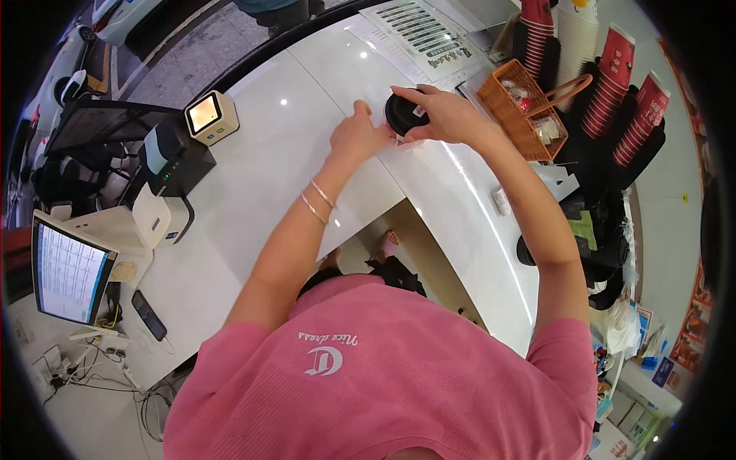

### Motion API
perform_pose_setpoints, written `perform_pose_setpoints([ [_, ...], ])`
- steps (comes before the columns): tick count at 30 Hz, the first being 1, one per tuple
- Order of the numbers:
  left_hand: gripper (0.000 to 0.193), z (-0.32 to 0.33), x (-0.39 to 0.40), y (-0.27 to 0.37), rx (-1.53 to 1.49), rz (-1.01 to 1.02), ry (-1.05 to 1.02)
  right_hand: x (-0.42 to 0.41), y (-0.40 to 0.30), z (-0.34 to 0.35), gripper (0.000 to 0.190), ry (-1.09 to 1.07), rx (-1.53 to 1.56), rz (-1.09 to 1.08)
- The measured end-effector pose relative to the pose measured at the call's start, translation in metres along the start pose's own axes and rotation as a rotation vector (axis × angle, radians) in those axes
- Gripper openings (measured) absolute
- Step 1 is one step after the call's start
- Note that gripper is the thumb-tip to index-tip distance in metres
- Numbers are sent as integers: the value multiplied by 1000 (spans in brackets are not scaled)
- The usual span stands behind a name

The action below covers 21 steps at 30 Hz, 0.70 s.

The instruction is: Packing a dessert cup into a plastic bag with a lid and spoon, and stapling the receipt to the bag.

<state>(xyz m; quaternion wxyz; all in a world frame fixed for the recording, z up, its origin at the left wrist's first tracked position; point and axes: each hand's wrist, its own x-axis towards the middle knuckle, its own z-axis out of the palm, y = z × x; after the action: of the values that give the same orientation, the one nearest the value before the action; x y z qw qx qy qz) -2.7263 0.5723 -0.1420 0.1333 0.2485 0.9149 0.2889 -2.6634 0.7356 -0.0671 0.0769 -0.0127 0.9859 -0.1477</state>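
Note:
A cup with a black plastic lid [404, 115] stands over the white counter [287, 149], its body largely hidden below the lid. My right hand [445, 115] curves around the lid, thumb and fingers on its rim. My left hand [360, 135] is just left of the cup, with its fingertips close to the cup's side; whether they touch it cannot be told. A small light-coloured label sits on the lid. Near the right hand lies a printed menu sheet [422, 43], and a wicker basket [512, 138] with small packets stands beyond the right wrist.
Stacked red paper cups [606, 86] and white cups [577, 46] stand at the right. A small white roll [501, 202] lies by my right forearm. At the left are a lit cube-shaped device [211, 118], a black printer [181, 167], a monitor [72, 270] and a phone [149, 315].

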Motion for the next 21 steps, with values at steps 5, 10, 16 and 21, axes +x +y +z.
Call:
perform_pose_setpoints([
  [5, 16, -6, 74, -10, -127, 225, -205, 5, -15, -21, 79, -188, 27, 6],
  [10, 9, -15, 68, 14, -457, 346, 65, 5, -7, -16, 74, -161, 1, 79],
  [16, 18, -6, 15, 7, -146, 189, 312, 12, -5, -15, 74, -118, 11, 90],
  [21, 21, 22, -24, 20, -601, -307, -318, 10, -9, -24, 80, -179, -130, 128],
])
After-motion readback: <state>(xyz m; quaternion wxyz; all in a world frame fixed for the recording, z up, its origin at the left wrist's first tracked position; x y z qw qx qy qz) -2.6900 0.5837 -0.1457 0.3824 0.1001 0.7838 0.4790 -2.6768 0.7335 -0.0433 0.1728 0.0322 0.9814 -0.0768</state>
